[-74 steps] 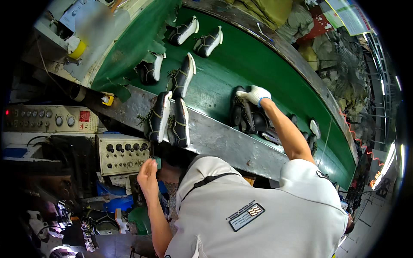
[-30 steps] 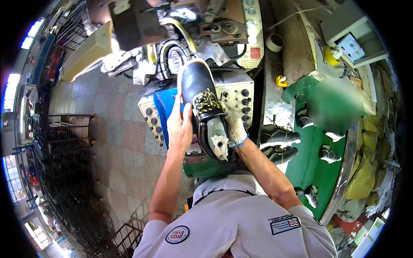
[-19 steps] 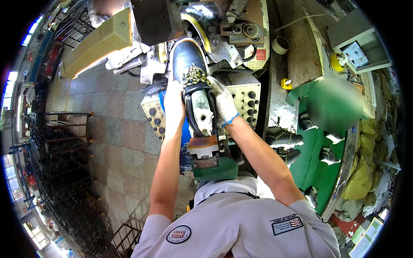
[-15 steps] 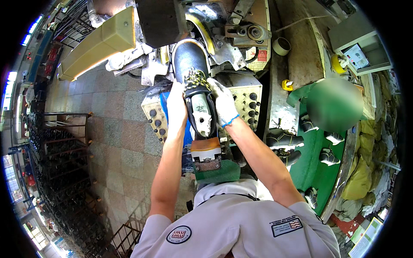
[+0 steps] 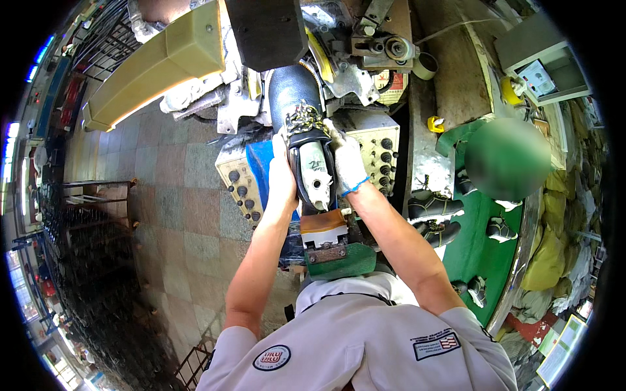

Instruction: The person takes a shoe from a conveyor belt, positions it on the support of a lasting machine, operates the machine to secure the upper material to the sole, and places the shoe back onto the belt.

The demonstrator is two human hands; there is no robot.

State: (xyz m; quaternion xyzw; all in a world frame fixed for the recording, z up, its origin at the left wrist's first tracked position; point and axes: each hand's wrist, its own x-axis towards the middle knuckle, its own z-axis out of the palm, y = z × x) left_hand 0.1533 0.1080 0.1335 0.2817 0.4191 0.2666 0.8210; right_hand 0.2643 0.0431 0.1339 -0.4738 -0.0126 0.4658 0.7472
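The left hand (image 5: 282,174) and gloved right hand (image 5: 347,159) have grip on black shoe (image 5: 295,91); the edge of dark block (image 5: 267,32) hides its toe. Leftward, tiled floor (image 5: 176,208) extends.

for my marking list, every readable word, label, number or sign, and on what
Wording isn't copied here.
Pale green last in black leather shoe: dark figures.
Round white badge: red lettering.
Rectangular dark-bordered patch: small lettering, mostly unreadable.
Small red label: too blurred.
Lit rectangular screen: unreadable.

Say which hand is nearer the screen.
Right hand: on the right side of the shoe, left of the screen. Left hand: on the shoe's left side, farther away.
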